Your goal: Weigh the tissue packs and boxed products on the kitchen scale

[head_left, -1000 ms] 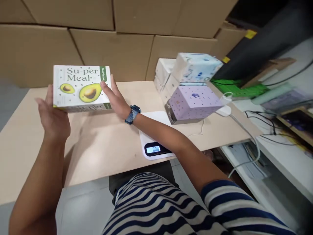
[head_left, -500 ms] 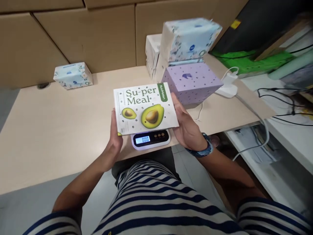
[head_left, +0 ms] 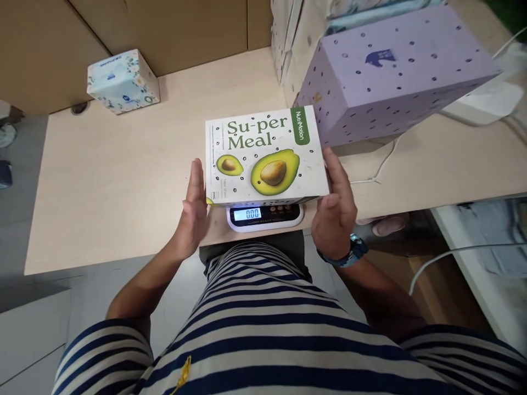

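Hands flank a white Su-per Meal box (head_left: 265, 156) printed with two avocado halves, one on each short side. The left hand (head_left: 193, 211) stands flat and upright beside the box's left edge, fingers straight and together, palm facing the cardboard; whether the palm actually presses the side or stands a hair off it I cannot tell from here. The right hand (head_left: 335, 211) cups the right edge, thumb up along the side and fingers curved round the near corner, touching the box. Neither hand is clenched; both are open-palmed, bracing the box between them rather than wrapping it.

Directly beneath the held box sits a white digital scale (head_left: 265, 215), only its front strip showing, just nearer the person than the box's lower edge. Its lit display reads 0.00, so I cannot say the box's weight rests on the platform. A blue watch (head_left: 353, 249) circles the right wrist.

Beyond the right hand, just past the box's far right corner, lies a lilac box (head_left: 391, 77) with small dark specks, propped on something underneath. Well off beyond the left hand, a floral tissue box (head_left: 122, 81) stands near the far edge of the pale wooden table (head_left: 102, 181). A thin white cable (head_left: 381, 167) trails on the table beside the right hand.
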`<state>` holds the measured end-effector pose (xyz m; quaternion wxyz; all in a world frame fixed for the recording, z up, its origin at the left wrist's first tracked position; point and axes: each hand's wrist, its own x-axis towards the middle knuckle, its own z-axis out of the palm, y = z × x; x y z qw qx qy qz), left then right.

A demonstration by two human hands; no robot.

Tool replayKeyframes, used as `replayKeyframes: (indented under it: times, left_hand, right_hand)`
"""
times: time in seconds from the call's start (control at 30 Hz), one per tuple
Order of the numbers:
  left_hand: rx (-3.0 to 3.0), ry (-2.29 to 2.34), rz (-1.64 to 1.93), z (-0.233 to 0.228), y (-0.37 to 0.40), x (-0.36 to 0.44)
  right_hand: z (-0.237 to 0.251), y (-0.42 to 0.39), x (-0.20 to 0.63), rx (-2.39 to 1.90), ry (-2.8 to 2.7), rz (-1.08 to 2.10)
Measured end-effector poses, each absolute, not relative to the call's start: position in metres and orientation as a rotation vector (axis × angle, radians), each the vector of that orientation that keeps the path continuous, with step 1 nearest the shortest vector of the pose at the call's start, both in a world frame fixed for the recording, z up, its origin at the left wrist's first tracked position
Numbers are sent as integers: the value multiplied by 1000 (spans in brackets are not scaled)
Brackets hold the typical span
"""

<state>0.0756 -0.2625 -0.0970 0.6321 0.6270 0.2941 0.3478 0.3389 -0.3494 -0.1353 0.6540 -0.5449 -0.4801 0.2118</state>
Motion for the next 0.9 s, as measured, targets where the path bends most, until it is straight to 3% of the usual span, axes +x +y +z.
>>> replayKeyframes:
  times: [0.9]
  left_hand:
    - [1416, 730, 799, -89, -262, 79]
  right_hand:
    - [-137, -365, 331, -1280, -1127, 445]
